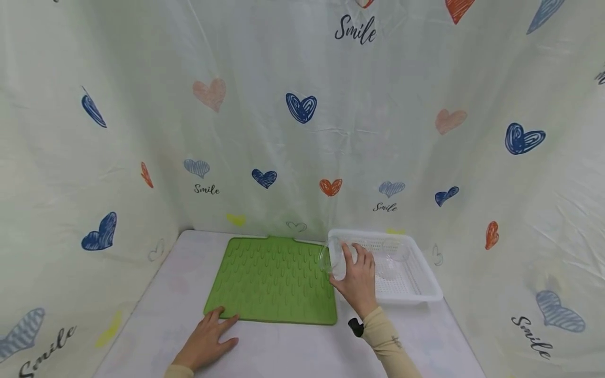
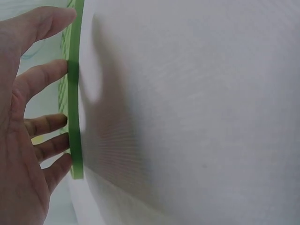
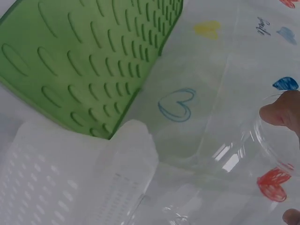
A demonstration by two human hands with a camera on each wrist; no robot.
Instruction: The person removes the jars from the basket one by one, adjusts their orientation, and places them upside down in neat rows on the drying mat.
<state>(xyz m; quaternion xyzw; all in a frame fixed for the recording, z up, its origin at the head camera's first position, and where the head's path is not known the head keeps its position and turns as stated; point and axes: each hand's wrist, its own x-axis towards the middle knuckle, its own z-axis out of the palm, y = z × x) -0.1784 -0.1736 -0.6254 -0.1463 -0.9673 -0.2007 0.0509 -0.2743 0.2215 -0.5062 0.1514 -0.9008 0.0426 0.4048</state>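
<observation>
- Right hand (image 1: 358, 275) grips a clear cup (image 1: 324, 258) between thumb and fingers; glass or plastic, can't tell.
- Cup is tipped sideways at the left end of a white perforated basket (image 1: 427, 268), by the far right part of a green drying mat (image 1: 274, 283).
- Left hand (image 1: 205, 336) spread wide, holds nothing, fingertips touching the mat's near left corner.
- Mat lies flat on the white table (image 1: 283, 357), left of the basket; more clear ware in the basket, too faint to count.
- Risk: smooth wall could slip if the pinch loosens.
- Risk: carried low, cup could knock the basket's left rim.
- Risk: raised ridges could make the cup wobble or topple if it lands off level.
- Risk: left fingers pushing sideways could skew the mat.
</observation>
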